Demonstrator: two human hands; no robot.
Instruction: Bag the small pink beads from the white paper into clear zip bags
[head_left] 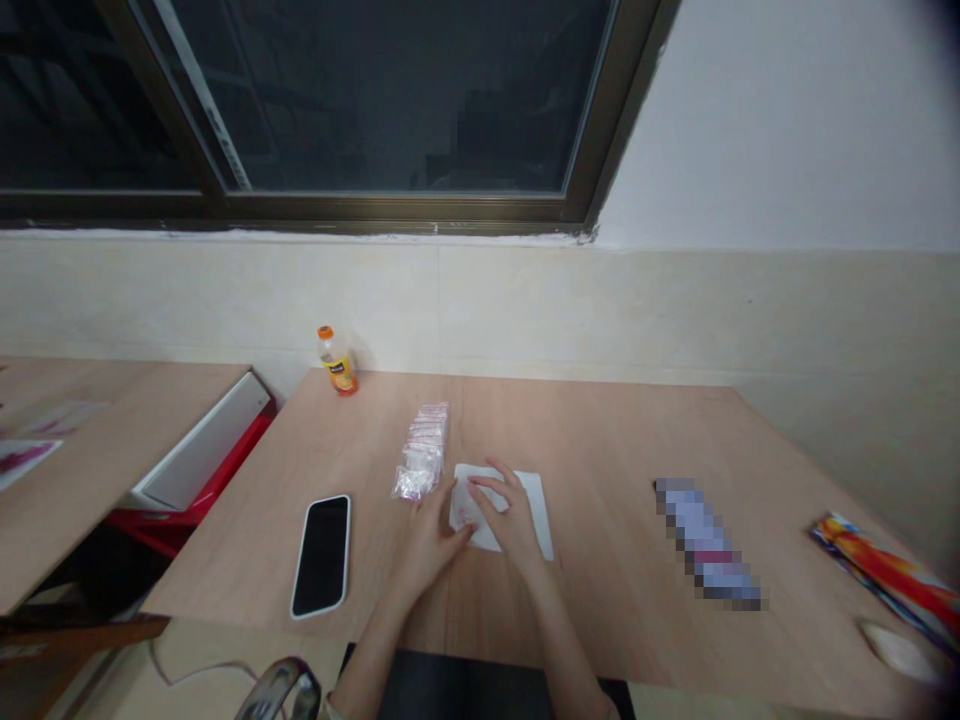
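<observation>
Two hands on a thin white paper sheet (531, 487)! Left hand (426, 540) at its edge, right hand (510, 518) on top, fingers lightly spread, gripping nothing; it looks light and limp, best pinched at the bare right corner, clear zip bags (421, 455) just beside it.

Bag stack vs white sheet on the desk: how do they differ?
The stack of small plastic bags is glossy and translucent with pink marks, while the white sheet is opaque and matte. The stack is a narrow, overlapping pile; the sheet is broader and lies as one flat piece. The right hand rests on the sheet and the left hand is at its edge, while neither touches the stack. Both lie on the wooden desk.
</observation>
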